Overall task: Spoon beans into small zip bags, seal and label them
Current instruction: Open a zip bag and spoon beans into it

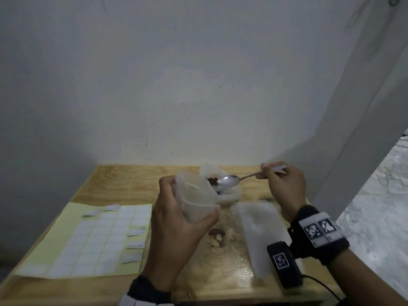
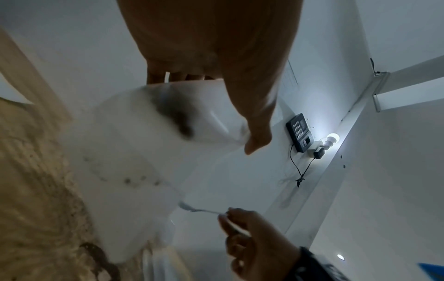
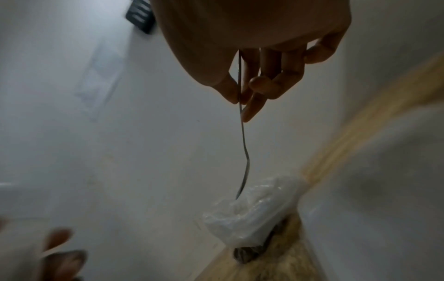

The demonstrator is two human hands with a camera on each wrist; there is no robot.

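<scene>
Translucent bag (image 2: pixel 134 152) gripped by the left hand (image 2: pixel 216 47)

Below the grip, a spoon (image 2: pixel 199 209) is pinched by the right hand (image 2: pixel 254 243); its bowl is seen at the bag's edge.

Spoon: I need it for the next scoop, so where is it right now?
In the head view the spoon is right of centre, its handle pinched by the right hand, its bowl over the open bag of beans.

Label sheet (image 1: pixel 88 237) left of pouch (image 1: pixel 256 235)
</scene>
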